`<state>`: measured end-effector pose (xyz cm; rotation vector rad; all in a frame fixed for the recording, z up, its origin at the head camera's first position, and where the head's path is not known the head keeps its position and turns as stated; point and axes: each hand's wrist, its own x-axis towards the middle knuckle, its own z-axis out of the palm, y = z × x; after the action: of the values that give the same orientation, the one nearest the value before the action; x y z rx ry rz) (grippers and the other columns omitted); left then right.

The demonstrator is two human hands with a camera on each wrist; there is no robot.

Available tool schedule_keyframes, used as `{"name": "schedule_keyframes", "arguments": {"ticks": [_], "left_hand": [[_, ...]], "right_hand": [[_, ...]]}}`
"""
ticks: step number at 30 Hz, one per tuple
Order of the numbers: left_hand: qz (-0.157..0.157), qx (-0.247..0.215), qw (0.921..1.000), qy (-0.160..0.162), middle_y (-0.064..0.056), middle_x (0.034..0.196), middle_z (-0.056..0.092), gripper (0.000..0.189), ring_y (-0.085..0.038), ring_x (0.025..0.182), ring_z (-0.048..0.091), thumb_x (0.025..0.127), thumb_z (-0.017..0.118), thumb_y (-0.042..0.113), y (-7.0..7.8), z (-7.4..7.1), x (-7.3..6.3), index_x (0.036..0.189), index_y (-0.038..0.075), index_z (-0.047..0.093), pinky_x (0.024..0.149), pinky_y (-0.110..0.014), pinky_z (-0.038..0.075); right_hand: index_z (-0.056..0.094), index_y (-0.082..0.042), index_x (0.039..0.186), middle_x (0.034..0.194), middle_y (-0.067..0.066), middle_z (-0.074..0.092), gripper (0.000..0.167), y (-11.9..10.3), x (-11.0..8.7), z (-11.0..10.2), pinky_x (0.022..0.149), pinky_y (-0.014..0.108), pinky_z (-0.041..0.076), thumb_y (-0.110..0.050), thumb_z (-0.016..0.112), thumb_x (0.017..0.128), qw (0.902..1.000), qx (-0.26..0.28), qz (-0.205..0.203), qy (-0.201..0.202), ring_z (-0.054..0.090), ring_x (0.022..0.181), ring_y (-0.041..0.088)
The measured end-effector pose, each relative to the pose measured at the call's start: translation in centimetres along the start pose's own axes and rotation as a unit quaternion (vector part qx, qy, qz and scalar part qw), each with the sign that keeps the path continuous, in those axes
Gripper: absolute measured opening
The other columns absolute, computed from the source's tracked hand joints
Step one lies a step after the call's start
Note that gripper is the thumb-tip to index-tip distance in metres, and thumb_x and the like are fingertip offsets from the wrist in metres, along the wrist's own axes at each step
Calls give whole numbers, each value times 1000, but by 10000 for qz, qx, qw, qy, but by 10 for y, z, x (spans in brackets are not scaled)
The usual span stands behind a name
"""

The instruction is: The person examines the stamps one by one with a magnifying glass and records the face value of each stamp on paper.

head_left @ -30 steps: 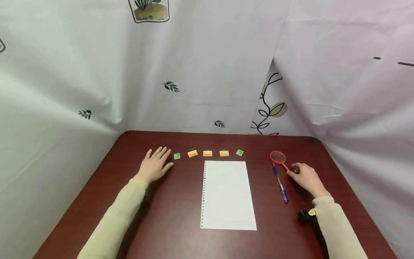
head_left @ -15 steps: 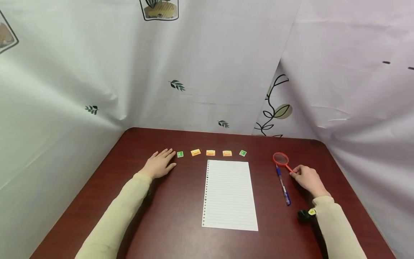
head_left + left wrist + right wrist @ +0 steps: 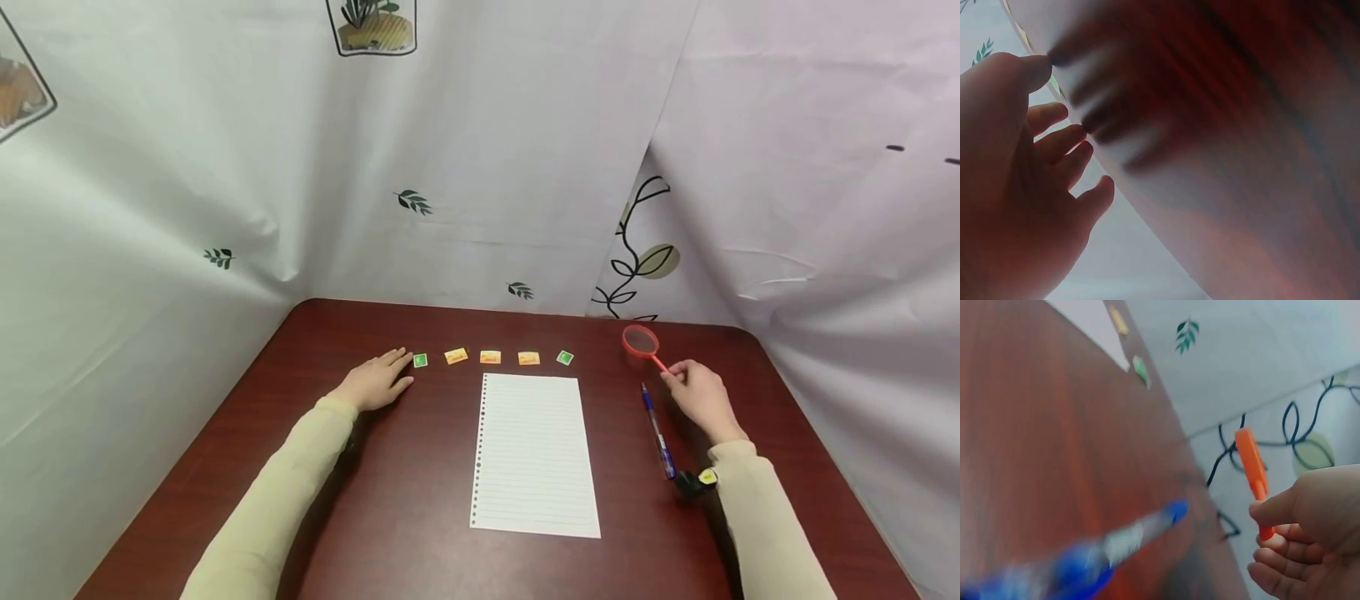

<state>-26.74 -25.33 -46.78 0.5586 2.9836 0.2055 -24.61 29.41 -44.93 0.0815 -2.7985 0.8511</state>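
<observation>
My right hand (image 3: 699, 398) pinches the handle of a red magnifying glass (image 3: 641, 342) at the right of the table, its lens toward the back left. In the right wrist view the magnifying glass (image 3: 1251, 464) shows edge-on, thumb and finger on its handle. A blue pen (image 3: 657, 431) lies just left of that hand. My left hand (image 3: 375, 382) rests on the table with fingers extended, fingertips beside a small green stamp (image 3: 420, 360). The left wrist view shows this hand (image 3: 1035, 156) with its fingers spread over the tabletop.
Orange stamps (image 3: 491, 357) and another green stamp (image 3: 565, 357) lie in a row across the back. Below them is a lined sheet of paper (image 3: 536, 454). Patterned white cloth (image 3: 480, 150) hangs behind the dark red table (image 3: 390, 517).
My right hand has taken the magnifying glass by its handle and moved it up and slightly left, away from the pen. The left hand stays by the green stamp; the head view shifted slightly.
</observation>
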Motion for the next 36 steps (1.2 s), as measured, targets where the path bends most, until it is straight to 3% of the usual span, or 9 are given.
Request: {"name": "schedule_keyframes", "arguments": {"ticks": [9, 23, 36], "left_hand": [[-158, -142, 9996, -192, -23, 162, 27, 61, -38, 147, 30, 108, 46, 37, -1, 1, 5, 158, 5, 32, 109, -57, 37], [-198, -494, 9985, -131, -25, 161, 26, 59, -40, 146, 31, 107, 48, 34, -4, 6, 6, 156, 3, 36, 108, -59, 38], [-272, -661, 9973, -173, -23, 163, 23, 62, -40, 146, 31, 107, 47, 34, -6, 4, 5, 159, 4, 30, 108, -60, 37]], "right_hand": [[65, 6, 106, 88, 15, 64, 25, -54, 18, 14, 63, 31, 44, -18, 64, 100, 9964, 692, -235, 428, 55, 73, 23], [67, 3, 104, 89, 12, 64, 19, -140, 37, 65, 66, 29, 45, -16, 68, 98, 9859, 1546, -572, 277, 58, 77, 22], [67, -2, 101, 88, 7, 63, 15, -199, 27, 115, 66, 29, 46, -17, 68, 98, 9763, 2058, -664, -1, 58, 75, 19]]}}
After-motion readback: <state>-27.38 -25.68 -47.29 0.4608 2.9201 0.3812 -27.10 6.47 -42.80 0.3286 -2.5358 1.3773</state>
